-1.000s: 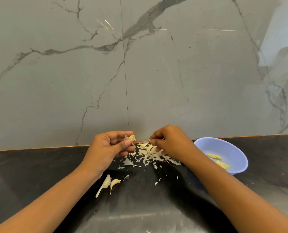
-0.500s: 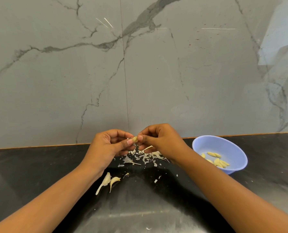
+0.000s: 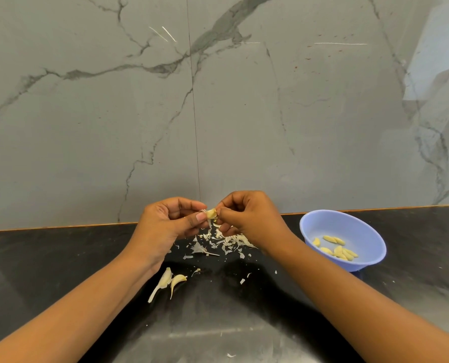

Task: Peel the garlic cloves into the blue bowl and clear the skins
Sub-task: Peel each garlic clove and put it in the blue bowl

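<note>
My left hand (image 3: 165,224) pinches a small, partly skinned garlic clove (image 3: 211,213) between thumb and fingers. My right hand (image 3: 249,216) meets it from the right, its fingertips gripping the clove's skin. Both hands hover over a pile of loose white skins (image 3: 226,241) on the black counter. Two unpeeled cloves (image 3: 169,280) lie below my left wrist. The blue bowl (image 3: 367,226) stands to the right and holds several peeled cloves (image 3: 335,248).
The black counter (image 3: 61,271) runs up to a grey marble wall (image 3: 218,100) close behind the hands. Small skin flakes (image 3: 244,280) are scattered on the counter in front of the pile.
My right hand moved left from above the skin pile to join my left hand at the clove. Both hands rose slightly. The bowl and the two loose cloves stayed put.
</note>
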Available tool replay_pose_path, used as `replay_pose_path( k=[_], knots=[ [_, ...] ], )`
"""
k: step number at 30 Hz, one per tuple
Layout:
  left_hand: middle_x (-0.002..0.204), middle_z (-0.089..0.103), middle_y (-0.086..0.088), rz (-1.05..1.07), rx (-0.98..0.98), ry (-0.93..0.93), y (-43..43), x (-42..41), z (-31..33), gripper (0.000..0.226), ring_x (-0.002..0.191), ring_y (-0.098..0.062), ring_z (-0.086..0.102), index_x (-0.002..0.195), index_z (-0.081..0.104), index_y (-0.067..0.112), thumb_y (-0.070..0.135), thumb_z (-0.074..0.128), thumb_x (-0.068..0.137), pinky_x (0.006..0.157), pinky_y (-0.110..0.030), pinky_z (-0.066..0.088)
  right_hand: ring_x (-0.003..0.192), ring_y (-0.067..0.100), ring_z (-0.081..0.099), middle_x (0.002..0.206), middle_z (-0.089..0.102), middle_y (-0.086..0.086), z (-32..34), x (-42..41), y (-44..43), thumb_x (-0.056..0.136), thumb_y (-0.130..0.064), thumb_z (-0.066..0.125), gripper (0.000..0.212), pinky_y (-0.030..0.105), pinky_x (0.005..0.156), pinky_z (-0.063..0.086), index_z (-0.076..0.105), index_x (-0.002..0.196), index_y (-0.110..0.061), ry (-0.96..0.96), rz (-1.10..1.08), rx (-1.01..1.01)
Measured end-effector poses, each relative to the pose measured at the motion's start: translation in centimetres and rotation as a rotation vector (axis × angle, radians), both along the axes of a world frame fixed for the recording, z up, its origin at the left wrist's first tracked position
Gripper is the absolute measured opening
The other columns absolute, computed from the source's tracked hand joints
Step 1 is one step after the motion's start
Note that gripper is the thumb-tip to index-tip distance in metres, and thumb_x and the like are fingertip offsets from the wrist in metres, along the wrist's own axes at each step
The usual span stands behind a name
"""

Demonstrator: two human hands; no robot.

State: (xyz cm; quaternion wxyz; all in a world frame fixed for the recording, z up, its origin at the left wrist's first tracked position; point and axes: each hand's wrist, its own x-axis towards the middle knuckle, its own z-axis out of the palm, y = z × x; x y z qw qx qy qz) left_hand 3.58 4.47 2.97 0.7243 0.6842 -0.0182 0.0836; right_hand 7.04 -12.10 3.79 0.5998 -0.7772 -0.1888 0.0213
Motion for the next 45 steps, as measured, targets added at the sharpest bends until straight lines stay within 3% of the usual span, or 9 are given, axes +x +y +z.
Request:
replay_pose_path(
  k=[8,15,19,21,24,29,33,41,45],
  knots=[
    [0.078,0.075,-0.008,-0.046,-0.056,-0.028,0.1,0.0,0.2,0.025,0.067,-0.013,0.071,0.089,0.069,0.007,0.007,0.071,0.064,0.061,-0.019,0.057,0.049,0.007,0.057,0.059,0.062,0.0,0.0,0.0,0.1,0.091,-0.002,0.058,0.014,0.027,0.059,0.058,0.064,0.079,-0.006,0.215,0.1,0.18],
    [0.073,0.073,-0.007,-0.052,-0.238,0.066,0.1,0.2,0.0,0.021,0.058,-0.01,0.068,0.085,0.066,0.005,0.002,0.068,0.063,0.052,-0.017,0.055,0.053,0.004,0.06,0.066,0.062,-0.001,-0.3,0.0,0.3,0.088,-0.009,0.063,0.006,0.02,0.053,0.054,0.066,0.083,-0.008,-0.058,0.046,-0.109],
    [0.071,0.072,-0.007,-0.077,-0.295,0.098,0.2,0.2,0.1,0.02,0.057,-0.01,0.068,0.066,0.075,0.015,0.012,0.077,0.046,0.05,-0.016,0.055,0.054,0.005,0.06,0.067,0.061,0.0,-0.7,0.0,0.5,0.088,-0.016,0.066,0.008,0.026,0.055,0.057,0.065,0.082,-0.011,-0.047,0.053,-0.106],
    [0.071,0.071,-0.007,-0.136,-0.315,0.108,0.1,0.2,0.0,0.026,0.057,-0.011,0.068,0.066,0.076,0.016,0.014,0.084,0.041,0.051,-0.018,0.055,0.057,0.01,0.062,0.068,0.062,0.001,-1.0,-0.1,0.8,0.088,-0.022,0.066,0.011,0.032,0.057,0.059,0.066,0.085,-0.011,-0.09,0.042,-0.153],
    [0.076,0.072,-0.007,-0.172,-0.315,0.1,0.3,0.2,-0.2,0.053,0.062,-0.011,0.069,0.077,0.078,0.015,0.025,0.098,0.029,0.052,-0.018,0.055,0.058,0.011,0.062,0.07,0.064,0.001,-1.1,0.0,0.6,0.09,-0.023,0.065,0.01,0.027,0.054,0.057,0.067,0.086,-0.014,-0.169,0.002,-0.204],
    [0.08,0.074,-0.007,-0.056,-0.323,0.14,0.6,0.4,-0.2,0.03,0.063,-0.008,0.07,0.094,0.074,0.011,0.008,0.072,0.064,0.05,-0.015,0.054,0.062,0.008,0.065,0.071,0.068,-0.001,0.0,0.7,-1.1,0.087,-0.019,0.069,0.005,0.025,0.057,0.057,0.069,0.082,-0.019,-0.191,-0.042,-0.245],
    [0.086,0.075,-0.013,-0.004,-0.278,0.165,0.6,0.3,-0.2,0.03,0.068,-0.011,0.072,0.095,0.073,0.006,0.006,0.07,0.065,0.051,-0.015,0.055,0.064,0.008,0.062,0.07,0.064,-0.011,0.3,1.1,-1.6,0.081,-0.018,0.076,0.014,0.026,0.062,0.056,0.064,0.076,-0.025,-0.302,-0.098,-0.289],
    [0.084,0.075,-0.013,0.015,-0.186,0.138,0.1,0.0,0.1,0.032,0.07,-0.013,0.072,0.092,0.071,0.002,0.01,0.073,0.061,0.053,-0.014,0.055,0.078,0.009,0.068,0.085,0.072,-0.007,0.3,1.2,-1.3,0.094,-0.012,0.049,0.024,0.033,0.076,0.057,0.071,0.097,-0.021,-0.242,-0.041,-0.409],
    [0.081,0.075,-0.012,0.021,-0.076,0.085,-0.1,-0.1,0.1,0.027,0.073,-0.015,0.073,0.088,0.071,0.004,0.012,0.073,0.063,0.054,-0.015,0.055,0.078,0.01,0.068,0.089,0.072,0.001,0.2,1.0,-1.1,0.093,-0.02,0.059,0.013,0.027,0.061,0.058,0.071,0.099,-0.016,-0.097,0.037,-0.228]
  ],
)
